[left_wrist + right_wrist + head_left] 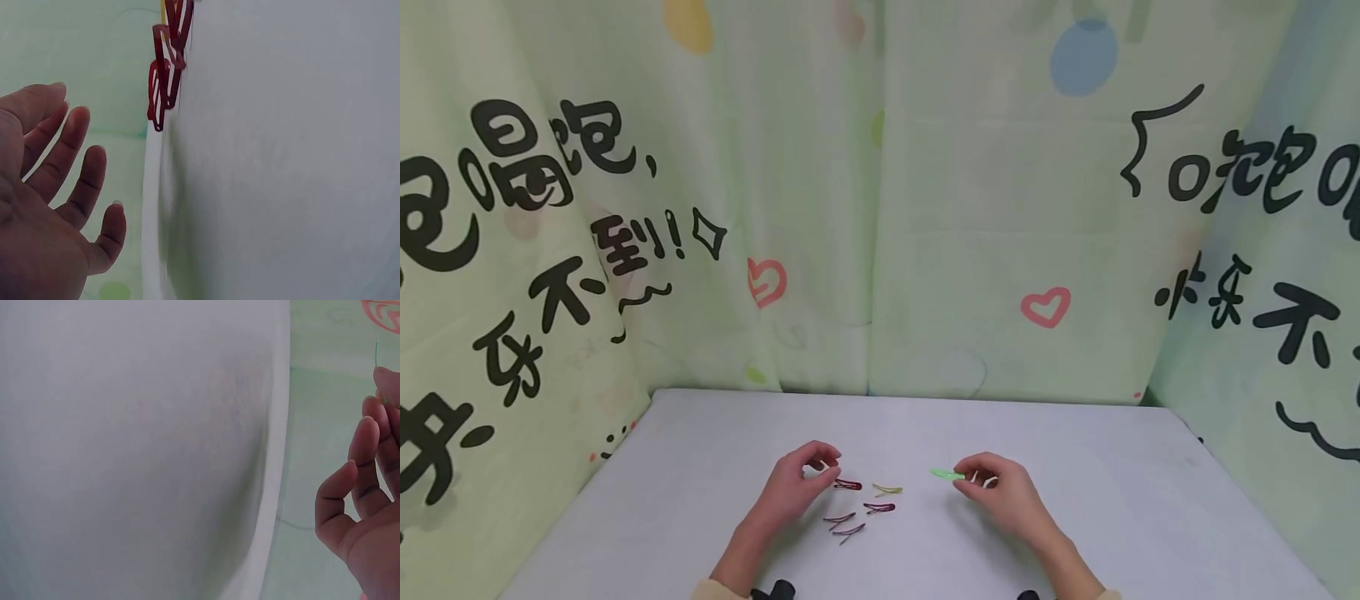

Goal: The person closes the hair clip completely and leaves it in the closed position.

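Clips [887, 507]: 4 red [853, 485], 1 yellow [889, 489]; right grip [1002, 492]: 1 green [946, 474].

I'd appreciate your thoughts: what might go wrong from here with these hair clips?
The right-hand grip pinches the green hair clip by one end, so it might twist or slip.

The left-hand grip is right beside the nearest dark red hair clip and might nudge it accidentally.

The two dark red hair clips lowest in the head view lie close together with parted arms, so they could snag each other.
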Demonstrator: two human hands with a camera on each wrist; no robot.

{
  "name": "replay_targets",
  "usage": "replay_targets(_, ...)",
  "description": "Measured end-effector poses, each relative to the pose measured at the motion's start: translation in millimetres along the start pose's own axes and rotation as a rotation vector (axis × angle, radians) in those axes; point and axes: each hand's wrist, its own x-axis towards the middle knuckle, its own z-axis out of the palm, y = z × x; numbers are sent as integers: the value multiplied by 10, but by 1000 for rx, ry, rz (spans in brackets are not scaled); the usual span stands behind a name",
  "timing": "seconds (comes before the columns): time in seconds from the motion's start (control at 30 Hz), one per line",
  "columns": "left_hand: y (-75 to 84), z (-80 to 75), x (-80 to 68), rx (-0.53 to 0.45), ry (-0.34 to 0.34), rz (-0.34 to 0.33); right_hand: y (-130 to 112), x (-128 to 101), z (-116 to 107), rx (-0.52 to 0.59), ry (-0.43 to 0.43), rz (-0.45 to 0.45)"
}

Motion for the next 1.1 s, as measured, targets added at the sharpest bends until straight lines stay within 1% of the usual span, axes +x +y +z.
replay_targets(0.17, -70, -38, 67, 65, -70, -26, 65, 74, -72, -27, -38, 49)
replay_targets(0.27, -113, -66, 107, 97, -121, -29, 117, 125, -86, -41, -68, 67)
replay_targets(0.53, -235, -121, 223, 168, -239, 10, 198, 207, -97, -80, -140, 48)
replay_targets(0.73, -281, -137, 263, 223, -282, 52, 275, 233, -104, -108, -184, 38)
replay_targets(0.8, -278, -139, 275, 232, -293, 51, 294, 241, -97, -116, -193, 35)
replay_targets(0.97, -261, -137, 308, 214, -315, 55, 316, 261, -73, -140, -193, 18)
replay_targets(1.1, -257, -153, 294, 201, -327, 60, 324, 261, -45, -152, -208, -14)
